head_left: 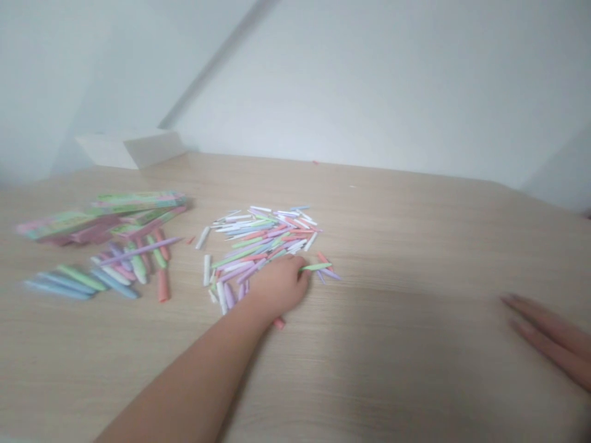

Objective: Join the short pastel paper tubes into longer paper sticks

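My left hand (pixel 282 284) reaches over the near right part of a loose pile of coloured chalk sticks (pixel 258 237). Its fingers are curled, and a thin green chalk stick (pixel 316 267) sticks out from them to the right. Red and purple chalk pieces (pixel 330 275) lie just beyond that stick. The forearm and hand hide some chalk beneath them. At the right edge, blurred by motion, my right hand (pixel 554 338) has its fingers stretched out over the table and holds nothing visible.
Thicker blue, green, purple and red chalks (pixel 115 271) lie to the left. Behind them are several flat pastel chalk boxes (pixel 138 201). A white box-like block (pixel 133 147) stands at the back left of the wooden table (pixel 415 246), against the pale wall (pixel 369 86).
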Demonstrator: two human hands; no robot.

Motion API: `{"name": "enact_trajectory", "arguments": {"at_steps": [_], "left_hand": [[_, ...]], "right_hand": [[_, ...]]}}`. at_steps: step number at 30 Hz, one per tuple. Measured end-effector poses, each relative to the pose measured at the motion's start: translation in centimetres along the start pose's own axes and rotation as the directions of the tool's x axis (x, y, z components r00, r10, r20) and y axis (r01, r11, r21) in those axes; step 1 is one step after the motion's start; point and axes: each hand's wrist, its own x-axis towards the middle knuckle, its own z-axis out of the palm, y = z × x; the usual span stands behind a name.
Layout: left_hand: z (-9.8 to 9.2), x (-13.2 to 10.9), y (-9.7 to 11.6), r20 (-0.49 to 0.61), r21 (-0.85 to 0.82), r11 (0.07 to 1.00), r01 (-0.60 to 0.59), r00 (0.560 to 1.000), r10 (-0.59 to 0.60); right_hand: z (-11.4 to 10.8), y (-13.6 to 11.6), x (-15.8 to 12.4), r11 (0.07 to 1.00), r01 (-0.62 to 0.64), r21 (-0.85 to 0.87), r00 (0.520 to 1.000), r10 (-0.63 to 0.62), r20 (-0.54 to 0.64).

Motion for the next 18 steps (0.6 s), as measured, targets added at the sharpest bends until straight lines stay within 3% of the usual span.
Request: {"name": "enact_trajectory", "arguments": {"at_steps": [3,8,13,18], "left_hand": [[0.0,0.0,0.0,-0.008,-0.010,1.000,-0.006,1.000,0.006],[-0.1,-0.2,-0.1,-0.008,-0.009,1.000,-0.013,1.000,0.013],[-0.2,-0.3,-0.1,-0.007,-0.027,0.999,-0.030,1.000,0.030],[-0.2,-0.3,0.0,0.004,-0.046,0.999,-0.015,1.000,0.015]], "right_hand": [[2.5,-5.2,-0.1,0.999,0.047,-0.021,0.990,-0.044,0.137],[5.6,-13.0,0.3,0.955,0.289,-0.058,0.922,-0.262,0.285],[7.4,-17.2,2.6,0.924,0.380,-0.048,0.871,-0.340,0.355],[9.0,-19.6,5.0,0.934,0.358,-0.021,0.881,-0.330,0.340]]}}
